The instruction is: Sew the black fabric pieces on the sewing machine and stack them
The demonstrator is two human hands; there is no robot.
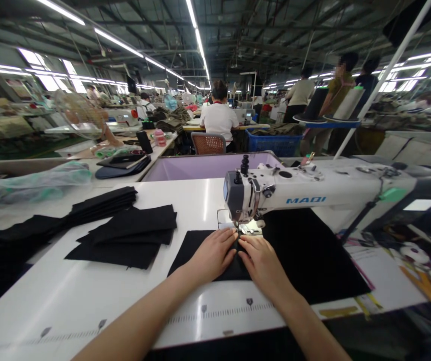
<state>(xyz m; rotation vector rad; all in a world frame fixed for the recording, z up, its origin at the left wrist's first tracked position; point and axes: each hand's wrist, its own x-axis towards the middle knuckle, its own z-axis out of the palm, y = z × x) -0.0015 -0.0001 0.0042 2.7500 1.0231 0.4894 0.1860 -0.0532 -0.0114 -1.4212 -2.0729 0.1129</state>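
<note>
A white sewing machine (313,193) stands on the white table (87,296). A piece of black fabric (305,250) lies under its presser foot (251,228). My left hand (213,253) rests flat on the fabric just left of the foot, fingers stretched forward. My right hand (262,260) lies flat on the fabric right beside it, fingertips close to the foot. Both hands press the cloth down and grip nothing.
Stacks of black cut pieces (128,235) lie to the left on the table, with more black fabric (0,250) at the far left edge. A lilac bin (200,165) sits behind the machine. Other people work at tables further back, one seated in white (219,118).
</note>
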